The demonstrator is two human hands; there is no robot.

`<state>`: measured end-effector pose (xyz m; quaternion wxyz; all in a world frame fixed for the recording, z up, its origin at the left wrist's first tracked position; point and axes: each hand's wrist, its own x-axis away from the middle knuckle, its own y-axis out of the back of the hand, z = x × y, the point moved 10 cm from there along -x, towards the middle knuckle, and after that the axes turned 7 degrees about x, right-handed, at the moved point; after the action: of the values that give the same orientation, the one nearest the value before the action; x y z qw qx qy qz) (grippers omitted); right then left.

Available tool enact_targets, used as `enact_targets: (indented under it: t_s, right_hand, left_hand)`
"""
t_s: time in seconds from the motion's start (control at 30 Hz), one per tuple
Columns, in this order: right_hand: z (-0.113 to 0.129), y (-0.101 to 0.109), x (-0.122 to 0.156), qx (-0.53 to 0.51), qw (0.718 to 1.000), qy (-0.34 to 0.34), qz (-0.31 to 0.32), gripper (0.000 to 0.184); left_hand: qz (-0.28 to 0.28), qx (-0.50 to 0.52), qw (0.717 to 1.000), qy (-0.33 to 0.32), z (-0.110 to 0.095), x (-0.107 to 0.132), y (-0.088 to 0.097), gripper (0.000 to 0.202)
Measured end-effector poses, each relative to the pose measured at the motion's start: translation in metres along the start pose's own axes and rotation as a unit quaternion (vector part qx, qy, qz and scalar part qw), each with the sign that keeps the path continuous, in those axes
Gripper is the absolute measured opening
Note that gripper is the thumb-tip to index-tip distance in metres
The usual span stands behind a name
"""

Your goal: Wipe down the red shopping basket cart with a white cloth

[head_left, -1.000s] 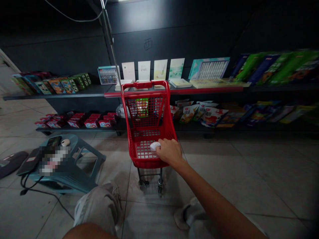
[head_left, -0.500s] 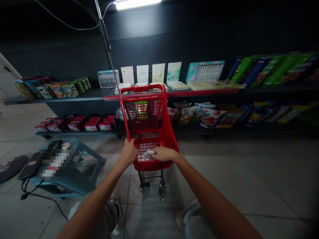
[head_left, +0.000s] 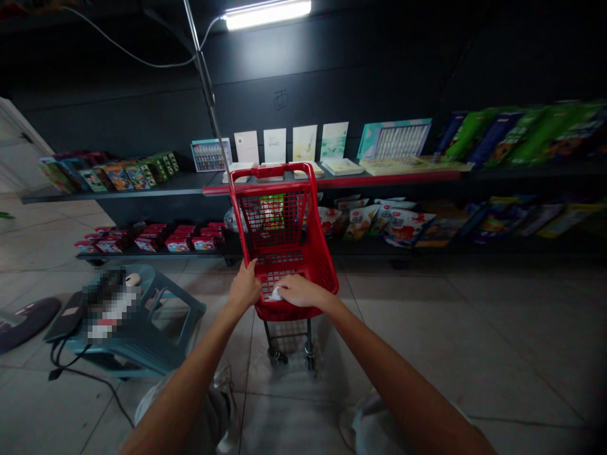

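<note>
A small red shopping cart [head_left: 327, 262] with a lattice basket stands upright in front of me on its wheels. My left hand [head_left: 245, 285] is closed around the left rim of the basket. Inside the near end of the basket, my right hand [head_left: 298, 291] is closed on a crumpled white cloth [head_left: 275, 293], which shows only in part beneath the fingers. The underside of that hand is hidden, so I cannot tell how firmly the cloth touches the basket.
A blue-grey plastic stool [head_left: 175, 297] bearing a cable and devices stands at the left. Behind the cart runs a dark shelf [head_left: 184, 184] with booklets, boxes and snack bags. A metal pole [head_left: 207, 82] rises behind the cart's handle. Tiled floor [head_left: 427, 328] stretches right.
My right hand has shifted slightly left and up within the basket, now covering more of the white cloth. My left hand keeps its grip on the rim. The view has tilted slightly up.
</note>
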<state>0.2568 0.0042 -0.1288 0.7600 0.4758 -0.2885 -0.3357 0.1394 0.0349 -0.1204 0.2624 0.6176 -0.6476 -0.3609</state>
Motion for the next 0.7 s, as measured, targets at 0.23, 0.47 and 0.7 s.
enact_targets:
  t_s: [0.23,0.47,0.7]
  right_hand:
    - [-0.037,0.015,0.043,0.115,0.978,-0.170,0.020,0.038]
    - [-0.021,0.021,0.057,0.165,0.966,-0.196,-0.025,0.040]
    - [-0.004,0.018,0.051,0.180,0.963,-0.189,-0.062,0.045]
  left_hand:
    - [0.012,0.011,0.999,-0.029,0.006,-0.007,0.000,0.067]
    - [0.022,0.026,0.996,-0.078,0.011,-0.014,0.006,0.063]
    - [0.030,0.045,0.990,-0.132,0.019,-0.024,0.011,0.067]
